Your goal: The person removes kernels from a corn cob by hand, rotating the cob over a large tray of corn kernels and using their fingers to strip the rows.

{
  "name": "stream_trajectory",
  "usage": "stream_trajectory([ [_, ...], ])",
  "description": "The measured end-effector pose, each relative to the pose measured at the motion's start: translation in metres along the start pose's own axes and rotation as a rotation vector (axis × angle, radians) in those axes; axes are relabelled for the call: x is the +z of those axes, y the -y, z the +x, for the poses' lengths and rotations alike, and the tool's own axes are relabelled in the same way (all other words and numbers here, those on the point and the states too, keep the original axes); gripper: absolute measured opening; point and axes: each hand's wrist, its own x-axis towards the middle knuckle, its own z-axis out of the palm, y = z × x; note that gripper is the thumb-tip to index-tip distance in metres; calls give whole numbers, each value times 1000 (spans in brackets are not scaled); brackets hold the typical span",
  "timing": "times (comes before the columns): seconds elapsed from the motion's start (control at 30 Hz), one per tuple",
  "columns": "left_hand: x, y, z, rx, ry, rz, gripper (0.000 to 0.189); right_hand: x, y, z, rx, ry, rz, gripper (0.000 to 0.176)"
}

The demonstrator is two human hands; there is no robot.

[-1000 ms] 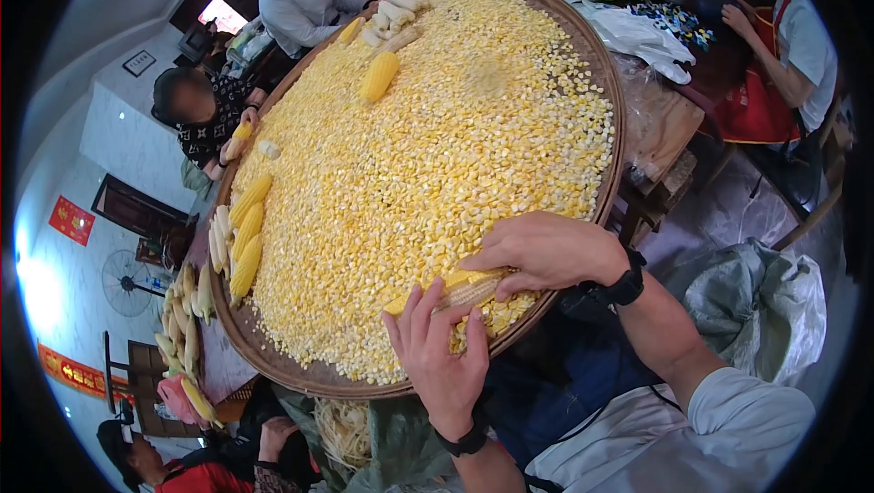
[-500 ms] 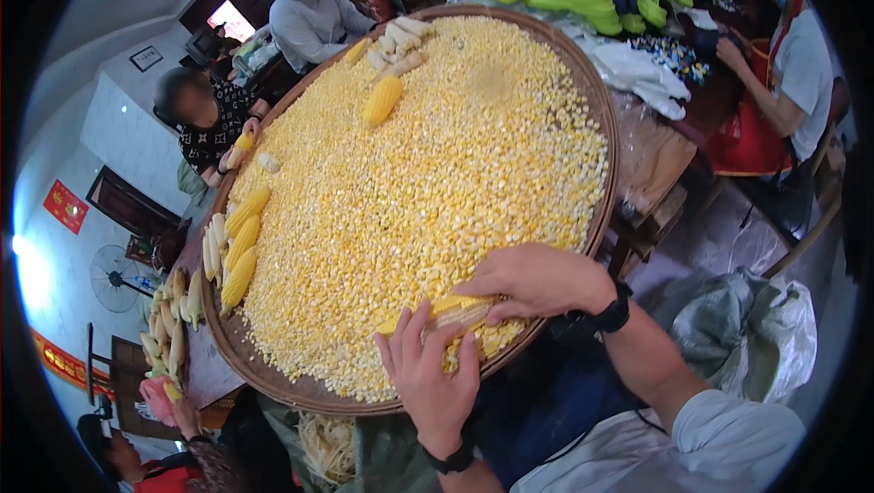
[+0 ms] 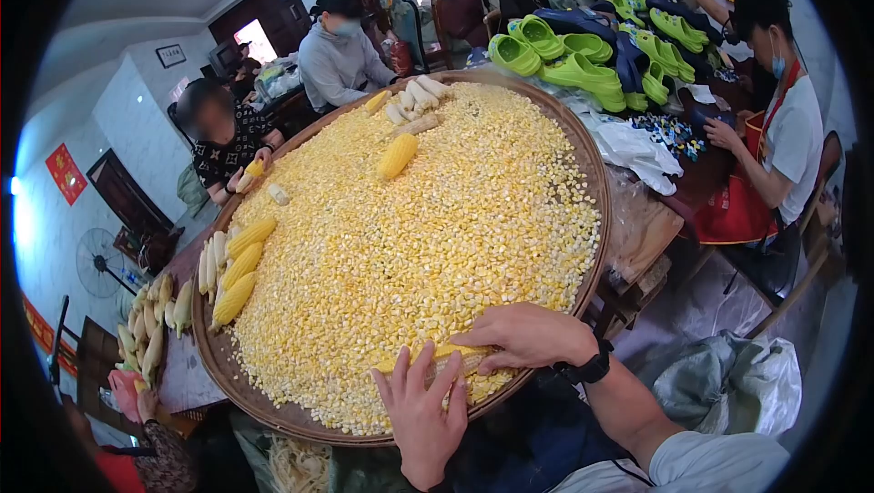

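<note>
A partly stripped corn cob (image 3: 466, 361) lies low over the near edge of a big round tray (image 3: 596, 165). Its upper side still carries yellow kernels, while a paler bared strip shows below. My left hand (image 3: 424, 422) holds the cob's left end, fingers laid over it. Gripping the right end is my right hand (image 3: 533, 336), with the thumb along the cob. Loose corn kernels (image 3: 401, 256) spread thickly across the tray under both hands. Several whole yellow cobs (image 3: 238, 265) rest at the tray's left edge, and one more yellow cob (image 3: 397, 157) sits toward the back.
Stripped cobs (image 3: 423, 92) are piled at the tray's far side. Unshelled ears (image 3: 146, 329) lie on a table to the left. Green clogs (image 3: 583, 74) are heaped at back right. A co-worker (image 3: 223, 138) holds a cob across the tray; other people sit around. A plastic sack (image 3: 728, 384) stands right.
The view has tilted up, so the tray and my hands sit lower in it. Both hands keep hold of the corn cob, with little other visible change.
</note>
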Motion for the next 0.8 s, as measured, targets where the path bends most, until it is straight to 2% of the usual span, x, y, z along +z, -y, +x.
stream_trajectory([
  [0.27, 2, 1, -1, -3, -60, -49, 32, 0, -3, -1, -44, -18, 19, 63],
  [0.37, 6, 6, -3, 9, -55, -57, 38, -1, -2, 0, -30, -2, 18, 65],
  [0.47, 4, 2, -2, -10, -86, -73, 27, 0, -4, 0, -33, 0, 18, 64],
  [0.67, 3, 0, -1, -37, -54, -81, 36, -1, -3, 1, -16, 40, -26, 65],
  [0.8, 4, 1, 0, 17, -18, -18, 43, 1, -5, 0, -15, 24, -9, 64],
])
